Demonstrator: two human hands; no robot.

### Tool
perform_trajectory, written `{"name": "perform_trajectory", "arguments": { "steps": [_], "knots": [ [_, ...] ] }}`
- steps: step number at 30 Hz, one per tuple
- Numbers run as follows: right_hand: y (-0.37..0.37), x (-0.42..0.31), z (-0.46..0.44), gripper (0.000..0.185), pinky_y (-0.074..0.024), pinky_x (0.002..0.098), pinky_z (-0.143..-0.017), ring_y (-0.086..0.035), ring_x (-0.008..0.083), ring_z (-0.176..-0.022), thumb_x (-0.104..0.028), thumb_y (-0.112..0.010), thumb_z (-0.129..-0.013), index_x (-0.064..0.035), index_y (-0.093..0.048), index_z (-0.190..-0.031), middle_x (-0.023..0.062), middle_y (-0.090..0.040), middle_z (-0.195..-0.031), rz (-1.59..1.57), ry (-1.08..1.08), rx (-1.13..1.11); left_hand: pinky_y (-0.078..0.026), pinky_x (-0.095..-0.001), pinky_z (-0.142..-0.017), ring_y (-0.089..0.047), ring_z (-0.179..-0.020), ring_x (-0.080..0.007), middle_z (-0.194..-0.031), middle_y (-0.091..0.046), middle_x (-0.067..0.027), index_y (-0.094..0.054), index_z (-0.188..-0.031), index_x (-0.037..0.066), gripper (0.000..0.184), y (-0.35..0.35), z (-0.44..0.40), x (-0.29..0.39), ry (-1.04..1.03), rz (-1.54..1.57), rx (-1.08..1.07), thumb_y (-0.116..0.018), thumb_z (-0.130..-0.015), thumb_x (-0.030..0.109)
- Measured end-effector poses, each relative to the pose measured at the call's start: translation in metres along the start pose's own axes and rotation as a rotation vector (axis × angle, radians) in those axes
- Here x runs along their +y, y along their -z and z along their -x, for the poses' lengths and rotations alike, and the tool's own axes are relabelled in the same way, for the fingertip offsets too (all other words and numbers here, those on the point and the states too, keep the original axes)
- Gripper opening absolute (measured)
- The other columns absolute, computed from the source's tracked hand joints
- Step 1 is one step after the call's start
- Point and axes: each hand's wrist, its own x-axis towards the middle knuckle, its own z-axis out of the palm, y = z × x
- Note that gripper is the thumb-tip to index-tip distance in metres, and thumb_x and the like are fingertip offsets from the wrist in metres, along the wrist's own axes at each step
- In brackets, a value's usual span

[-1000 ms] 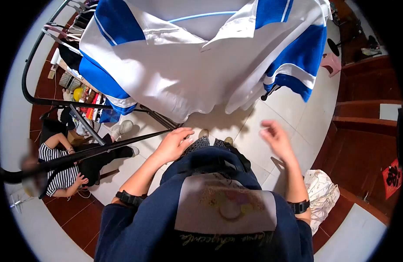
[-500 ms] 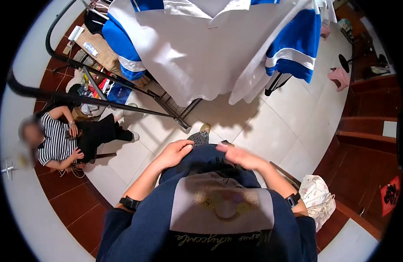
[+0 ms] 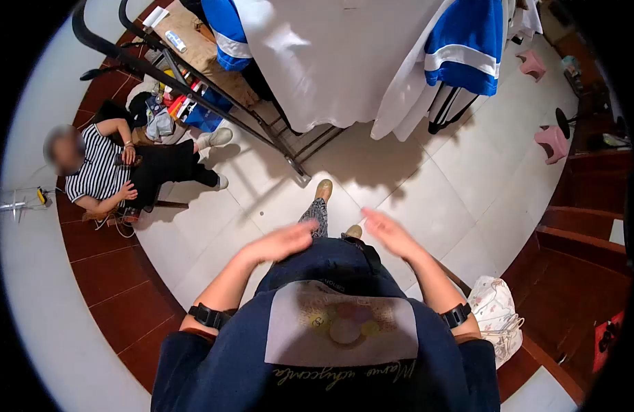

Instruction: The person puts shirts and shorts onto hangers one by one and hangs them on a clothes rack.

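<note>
My left hand (image 3: 286,242) is held in front of my waist, fingers stretched out and a little blurred. Opposite it, my right hand (image 3: 389,233) also has its fingers extended, with nothing between them. Neither hand touches the white shirt with blue sleeves (image 3: 331,62) that hangs ahead of me. Below my hands are my patterned trouser leg (image 3: 318,218) and a tan shoe (image 3: 324,189). My dark printed top (image 3: 303,371) fills the lower view.
A dark metal frame (image 3: 214,103) stands left of the shirt. Another person in a striped top (image 3: 109,165) sits at the left, near a pile of clothes (image 3: 162,120). Pink stools (image 3: 552,144) are at the right. A patterned bag (image 3: 495,316) lies beside my right arm.
Both hands have lifted away from my waist, the right one moving outward and forward. My view has shifted, so the shirt sits higher and more of my feet shows.
</note>
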Motion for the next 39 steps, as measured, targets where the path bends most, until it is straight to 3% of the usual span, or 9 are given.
{"name": "perform_trajectory", "arguments": {
  "steps": [4,11,13,21,23,24,30,35,39],
  "knots": [
    [-0.034,-0.007,0.029,0.064,-0.0284,0.0347,-0.111,-0.039,0.0255,-0.134,-0.050,-0.045,-0.099,-0.0048,-0.040,-0.144,0.0176,-0.042,-0.146,-0.009,-0.069,-0.442,-0.022,-0.0384,-0.115,-0.030,-0.141,-0.0293,-0.152,-0.031,-0.0198,-0.029,-0.147,-0.001,0.070,-0.035,-0.003,-0.007,0.014,0.017,-0.003,-0.039,-0.100,0.050],
    [0.000,-0.013,0.025,0.065,-0.0362,0.0345,-0.107,-0.051,0.0252,-0.125,-0.048,-0.051,-0.097,-0.0003,-0.043,-0.141,0.0186,-0.053,-0.137,0.099,0.116,0.197,-0.031,-0.0363,-0.111,-0.042,-0.132,-0.0236,-0.143,-0.046,-0.0164,-0.034,-0.145,-0.002,0.068,0.004,-0.029,0.021,0.112,0.088,-0.026,-0.042,-0.100,0.049],
    [-0.024,-0.019,0.037,0.067,-0.0361,0.0351,-0.107,-0.048,0.0261,-0.129,-0.049,-0.052,-0.096,-0.0006,-0.043,-0.141,0.0202,-0.051,-0.138,-0.041,-0.061,-0.265,-0.029,-0.0376,-0.112,-0.041,-0.134,-0.0265,-0.145,-0.042,-0.0202,-0.035,-0.144,-0.002,0.067,-0.018,-0.036,0.013,0.025,-0.327,-0.120,-0.042,-0.101,0.049],
    [0.019,0.000,0.023,0.064,-0.0358,0.0347,-0.107,-0.050,0.0269,-0.126,-0.046,-0.055,-0.095,-0.0007,-0.044,-0.140,0.0201,-0.052,-0.137,0.270,0.223,0.502,-0.039,-0.0361,-0.104,-0.049,-0.126,-0.0271,-0.137,-0.052,-0.0185,-0.041,-0.141,-0.001,0.065,0.036,-0.051,0.044,-0.174,-0.122,0.395,-0.043,-0.100,0.049],
    [-0.018,-0.015,0.040,0.062,-0.0354,0.0324,-0.107,-0.050,0.0207,-0.123,-0.044,-0.054,-0.097,-0.0021,-0.043,-0.141,0.0141,-0.054,-0.133,-0.150,-0.095,-0.112,-0.036,-0.0356,-0.107,-0.047,-0.129,-0.0283,-0.140,-0.049,-0.0203,-0.037,-0.143,-0.002,0.067,-0.004,-0.080,-0.001,0.008,-0.444,-0.082,-0.042,-0.100,0.049],
    [-0.017,-0.018,0.044,0.060,-0.0392,0.0271,-0.093,-0.050,0.0133,-0.103,-0.045,-0.052,-0.098,-0.0062,-0.044,-0.143,0.0030,-0.057,-0.113,-0.137,-0.013,-0.094,-0.035,-0.0352,-0.108,-0.046,-0.130,-0.0289,-0.140,-0.048,-0.0213,-0.037,-0.143,-0.001,0.068,-0.018,-0.066,0.011,-0.055,-0.348,-0.111,-0.042,-0.100,0.051],
    [0.034,-0.023,0.062,0.062,-0.0328,0.0336,-0.109,-0.043,0.0212,-0.130,-0.046,-0.050,-0.098,-0.0027,-0.044,-0.141,0.0111,-0.047,-0.141,0.239,0.006,0.357,-0.039,-0.0362,-0.104,-0.052,-0.125,-0.0295,-0.135,-0.055,-0.0189,-0.047,-0.138,0.001,0.070,0.032,-0.084,0.069,-0.040,-0.323,-0.113,-0.043,-0.097,0.058],
    [-0.029,0.025,0.066,0.055,-0.0391,0.0320,-0.103,-0.050,0.0196,-0.122,-0.040,-0.054,-0.098,-0.0034,-0.048,-0.138,0.0103,-0.054,-0.134,-0.306,0.094,-0.032,-0.035,-0.0361,-0.108,-0.044,-0.132,-0.0294,-0.142,-0.047,-0.0202,-0.041,-0.141,-0.002,0.073,0.020,-0.107,0.036,-0.304,-0.391,0.188,-0.046,-0.096,0.056],
    [-0.007,0.009,0.064,0.055,-0.0438,0.0298,-0.095,-0.056,0.0177,-0.111,-0.040,-0.058,-0.095,-0.0039,-0.050,-0.137,0.0103,-0.060,-0.124,-0.307,-0.048,0.013,-0.030,-0.0360,-0.111,-0.039,-0.136,-0.0296,-0.146,-0.041,-0.0210,-0.036,-0.144,-0.002,0.077,-0.005,-0.102,0.035,-0.003,-0.278,-0.419,-0.047,-0.096,0.057]
  ]
}}
